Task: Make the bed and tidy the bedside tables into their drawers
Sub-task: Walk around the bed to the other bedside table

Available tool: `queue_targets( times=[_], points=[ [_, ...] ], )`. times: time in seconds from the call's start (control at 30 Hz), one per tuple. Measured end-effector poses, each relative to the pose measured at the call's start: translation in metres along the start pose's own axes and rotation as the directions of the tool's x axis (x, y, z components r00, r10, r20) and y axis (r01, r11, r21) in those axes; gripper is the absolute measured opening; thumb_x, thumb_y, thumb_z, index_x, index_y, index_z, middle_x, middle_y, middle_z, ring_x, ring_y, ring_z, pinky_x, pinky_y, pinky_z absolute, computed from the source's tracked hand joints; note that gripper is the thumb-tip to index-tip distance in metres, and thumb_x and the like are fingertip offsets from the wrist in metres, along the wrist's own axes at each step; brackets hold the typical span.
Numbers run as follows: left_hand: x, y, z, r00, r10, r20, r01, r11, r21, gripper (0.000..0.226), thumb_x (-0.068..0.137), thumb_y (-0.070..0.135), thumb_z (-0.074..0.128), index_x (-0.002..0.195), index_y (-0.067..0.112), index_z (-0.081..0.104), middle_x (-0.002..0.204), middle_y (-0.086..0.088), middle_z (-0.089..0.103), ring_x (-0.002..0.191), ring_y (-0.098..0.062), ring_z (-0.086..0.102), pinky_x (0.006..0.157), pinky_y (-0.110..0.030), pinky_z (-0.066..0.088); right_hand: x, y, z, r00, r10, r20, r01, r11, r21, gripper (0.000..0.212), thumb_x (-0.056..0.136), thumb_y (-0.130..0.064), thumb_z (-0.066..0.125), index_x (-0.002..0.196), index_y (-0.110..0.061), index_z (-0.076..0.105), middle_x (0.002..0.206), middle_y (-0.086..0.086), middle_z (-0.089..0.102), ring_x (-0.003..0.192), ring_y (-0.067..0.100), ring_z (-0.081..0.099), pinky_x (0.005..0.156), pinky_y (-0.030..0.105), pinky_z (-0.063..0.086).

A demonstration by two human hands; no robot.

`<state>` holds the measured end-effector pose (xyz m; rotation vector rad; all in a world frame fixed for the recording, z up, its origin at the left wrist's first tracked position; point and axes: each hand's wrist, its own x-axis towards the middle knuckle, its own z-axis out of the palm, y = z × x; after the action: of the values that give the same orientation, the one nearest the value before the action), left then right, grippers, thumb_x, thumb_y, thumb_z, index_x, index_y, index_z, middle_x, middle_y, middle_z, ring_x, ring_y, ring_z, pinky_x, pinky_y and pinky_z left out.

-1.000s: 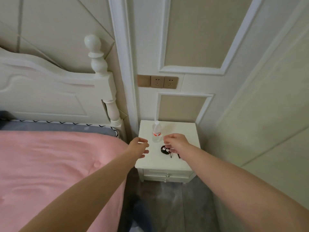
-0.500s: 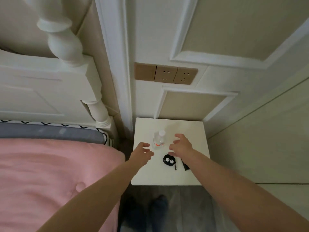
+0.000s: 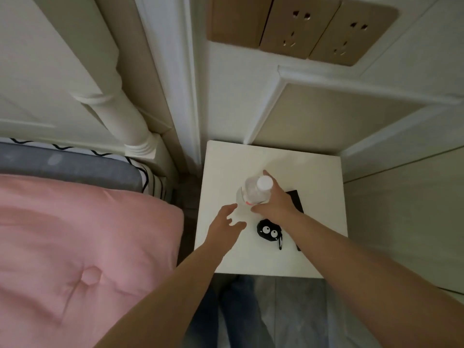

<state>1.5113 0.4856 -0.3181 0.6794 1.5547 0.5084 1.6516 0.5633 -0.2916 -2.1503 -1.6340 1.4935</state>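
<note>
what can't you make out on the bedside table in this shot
Head view only:
- Drawers: hidden beneath the bedside table top.
- Flat black item: mostly covered by the right hand and forearm; identity unclear.
- Bottle: its base is hidden behind its own body and the hand gripping it; liquid level unreadable.
- Left hand: contact with bottle unclear.

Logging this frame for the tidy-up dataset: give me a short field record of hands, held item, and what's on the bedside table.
right hand: grips the clear bottle
left hand: open, beside the bottle, holds nothing
bedside table: black googly-eyed pouch, flat black item partly under the right hand
drawers: not visible
bed: pink quilt spread
</note>
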Motion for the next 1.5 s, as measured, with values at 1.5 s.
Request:
queue_targets(
  times=[1.5],
  points=[
    [0.058, -0.067, -0.049, 0.912, 0.336, 0.235, -0.404, 0.636, 0.657, 0.032, 0.098, 0.008, 0.047, 0.122, 0.028, 0.052, 0.161, 0.015, -0.004, 0.148, -0.016, -0.017, 0.111, -0.016, 0.008, 0.137, -0.098, 0.053, 0.973, -0.199, -0.117, 0.211, 0.972, 0.107, 0.077, 0.076, -0.017, 0.081, 0.140, -0.023, 0.037, 0.129, 0.000, 0.057, 0.119, 0.023, 0.054, 0.084, 0.024, 0.041]
  ],
)
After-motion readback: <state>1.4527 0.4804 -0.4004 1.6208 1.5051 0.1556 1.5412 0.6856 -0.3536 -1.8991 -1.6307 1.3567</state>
